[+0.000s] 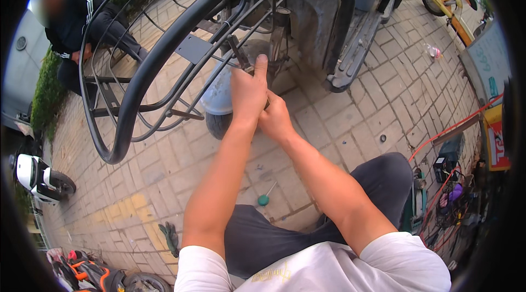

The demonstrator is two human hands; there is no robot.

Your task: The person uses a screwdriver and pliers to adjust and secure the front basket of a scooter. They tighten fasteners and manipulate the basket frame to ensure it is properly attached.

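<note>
- Head view, centre: left hand (248,95) and right hand (276,118) together, fingers curled — can't tell around what.
- Just beyond, left of centre: scooter's front wheel (219,126) beneath its fender (215,98).
- Upper left — a seated person (71,37).

1. You were outdoors in daylight, over a ground of brick paving (334,127) laid in a tight pattern.
2. A faded yellow patch (125,210) coloured the paving to your left.
3. Beyond it, you had a green hedge (46,103) near the left edge.
4. A white scooter (27,172) stood on your left, an orange-and-black motorbike (104,278) nearer you.
5. Far to your right stood a yellow scooter (456,17), near a pale board (485,53).
</note>
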